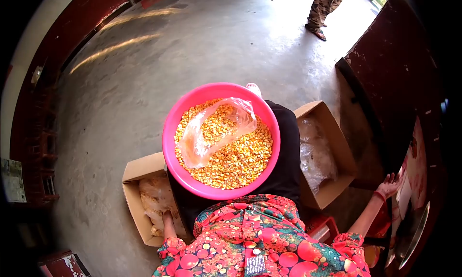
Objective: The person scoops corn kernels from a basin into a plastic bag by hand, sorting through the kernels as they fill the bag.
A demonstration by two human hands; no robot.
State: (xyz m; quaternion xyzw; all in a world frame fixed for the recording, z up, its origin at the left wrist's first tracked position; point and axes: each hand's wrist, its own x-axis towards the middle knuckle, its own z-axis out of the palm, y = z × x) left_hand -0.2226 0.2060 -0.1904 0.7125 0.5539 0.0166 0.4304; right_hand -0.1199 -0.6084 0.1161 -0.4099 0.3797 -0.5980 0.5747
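Observation:
A pink basin full of yellow corn kernels rests on my lap, and a clear plastic bag lies open on the kernels. My left hand reaches down into the cardboard box on the left, at the bagged contents; its fingers are hidden. Out to the right, my right hand is stretched away from the basin with its fingers apart, close to a pale sheet-like object with red patterns. It holds nothing that I can see.
Another cardboard box with clear plastic bags stands at the right. A red stool is beside me. Dark red doors stand at the right. A person in patterned trousers stands near the doorway. Shelving lines the left wall.

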